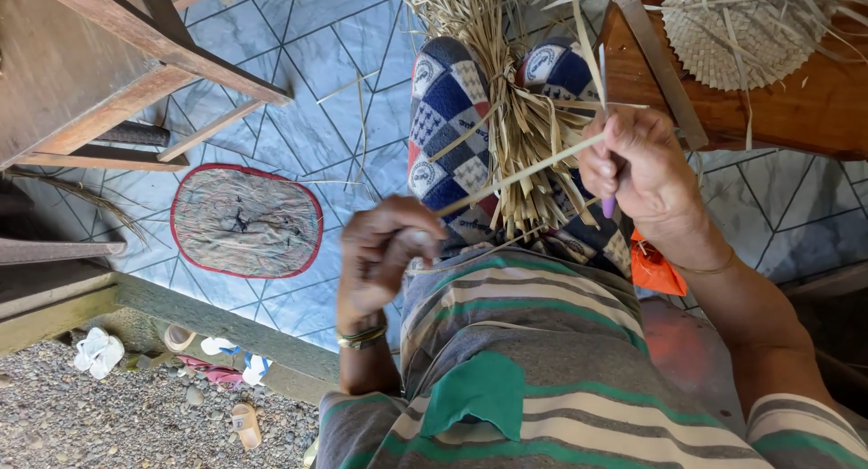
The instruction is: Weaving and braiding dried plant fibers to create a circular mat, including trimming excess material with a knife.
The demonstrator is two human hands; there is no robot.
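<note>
My left hand [387,250], with bangles at the wrist, pinches the near end of a long pale straw strip [524,173]. My right hand [640,166] grips the strip's far end and also holds a small purple-handled tool [608,205]. The strip runs slanted between the two hands, above a tied bundle of dry straw strips [511,98]. The bundle lies on my lap, over a blue, white and red patterned cloth [445,117].
A wooden table [814,107] at the upper right carries a round woven straw piece [731,31] and a flat metal bar [663,67]. An oval mat [246,220] lies on the tiled floor. Wooden furniture [108,80] stands upper left. Sandals [98,351] lie on gravel.
</note>
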